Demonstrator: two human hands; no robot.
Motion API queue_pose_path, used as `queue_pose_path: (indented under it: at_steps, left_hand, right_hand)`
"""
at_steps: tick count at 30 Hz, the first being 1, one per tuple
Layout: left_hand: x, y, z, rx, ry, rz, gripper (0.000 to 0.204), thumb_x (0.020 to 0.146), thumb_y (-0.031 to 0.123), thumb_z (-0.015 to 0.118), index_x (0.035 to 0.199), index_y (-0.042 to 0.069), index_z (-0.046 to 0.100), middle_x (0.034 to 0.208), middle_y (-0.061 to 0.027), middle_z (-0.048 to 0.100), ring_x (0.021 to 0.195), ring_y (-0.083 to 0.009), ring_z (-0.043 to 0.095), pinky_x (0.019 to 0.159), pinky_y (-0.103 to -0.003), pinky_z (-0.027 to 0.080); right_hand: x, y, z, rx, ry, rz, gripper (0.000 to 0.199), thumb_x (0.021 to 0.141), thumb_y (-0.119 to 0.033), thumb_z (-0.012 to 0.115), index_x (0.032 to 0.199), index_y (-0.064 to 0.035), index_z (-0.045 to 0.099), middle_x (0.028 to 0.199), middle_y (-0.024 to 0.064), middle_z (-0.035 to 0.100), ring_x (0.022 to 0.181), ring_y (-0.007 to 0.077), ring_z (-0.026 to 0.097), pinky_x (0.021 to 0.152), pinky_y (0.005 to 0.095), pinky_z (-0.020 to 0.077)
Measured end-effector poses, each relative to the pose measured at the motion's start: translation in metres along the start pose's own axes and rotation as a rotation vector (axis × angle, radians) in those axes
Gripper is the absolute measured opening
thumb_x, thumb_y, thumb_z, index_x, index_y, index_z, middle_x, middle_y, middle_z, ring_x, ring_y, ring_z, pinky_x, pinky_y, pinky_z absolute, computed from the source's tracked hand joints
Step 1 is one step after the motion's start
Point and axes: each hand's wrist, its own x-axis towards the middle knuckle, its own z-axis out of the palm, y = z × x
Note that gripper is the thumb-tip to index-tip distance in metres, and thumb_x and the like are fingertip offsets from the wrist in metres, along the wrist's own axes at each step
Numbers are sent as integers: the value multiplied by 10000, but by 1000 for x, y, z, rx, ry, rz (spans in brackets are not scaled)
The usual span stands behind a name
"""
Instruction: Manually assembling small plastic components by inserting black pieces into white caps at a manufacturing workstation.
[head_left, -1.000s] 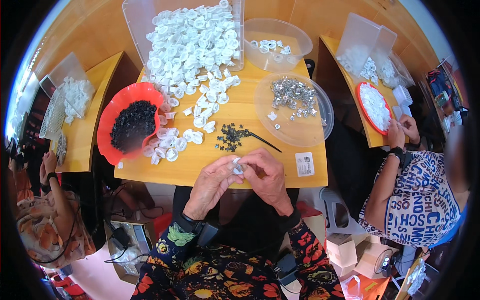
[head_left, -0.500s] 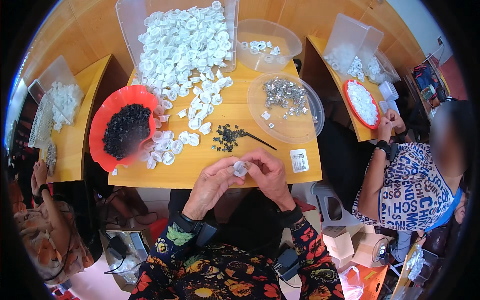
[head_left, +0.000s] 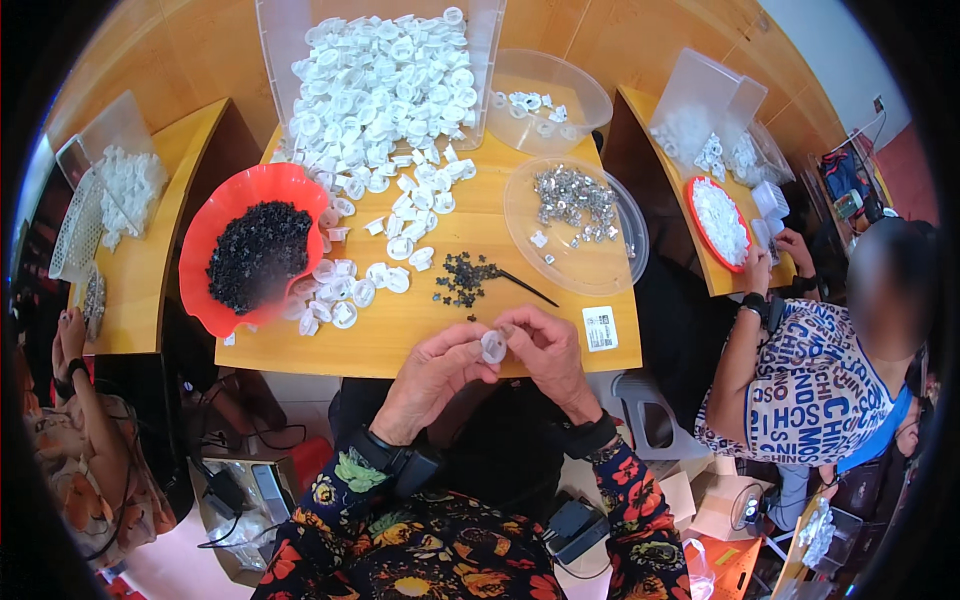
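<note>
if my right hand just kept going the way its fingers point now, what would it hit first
The right hand points left toward the small white cap pinched between both hands, so it would likely press into that cap first, then the left hand just behind it.

Head cam, fisheye, looks steeply down, close over table (head_left: pixel 420 330).

Wooden tables (head_left: pixel 430 335); pale floor (head_left: pixel 180 560)
</note>
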Motion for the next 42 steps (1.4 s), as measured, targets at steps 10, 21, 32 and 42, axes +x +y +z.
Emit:
queue_pose_path:
  at_steps: [10, 21, 32, 42]
  left_hand:
    - [-16, 11, 0, 3, 55, -58, 266, 949, 121, 481, 1152, -46, 523, 994, -115, 603, 856, -170, 611, 772, -268, 507]
    - [-23, 7, -9, -37, 41, -43, 292, 945, 137, 491, 1170, -46, 522, 1010, -122, 607, 872, -178, 614, 783, -284, 506]
    - [-20, 4, -2, -31, 80, -20, 297, 948, 173, 496, 1141, -48, 541, 964, -116, 621, 843, -181, 613, 747, -283, 509]
    - [-6, 2, 3, -4, 116, 8, 274, 956, 165, 484, 1130, -39, 540, 983, -96, 610, 836, -150, 586, 726, -269, 490]
  right_hand:
    - [55, -16, 22, -626, -95, -391, 100, 791, -13, 618, 881, -28, 660, 826, 86, 646, 673, 191, 612, 599, 250, 466]
    - [72, -13, 35, -1029, -252, -661, 40, 714, -83, 602, 748, -62, 601, 723, 68, 573, 729, 262, 564, 647, 385, 429]
    - [17, -16, -1, 29, -44, 130, 161, 836, -21, 600, 988, 4, 643, 879, 26, 653, 798, 95, 633, 708, 220, 492]
    - [-1, -20, 4, 164, -47, 21, 135, 870, -4, 579, 992, 23, 629, 867, 28, 653, 818, 88, 624, 739, 219, 491]
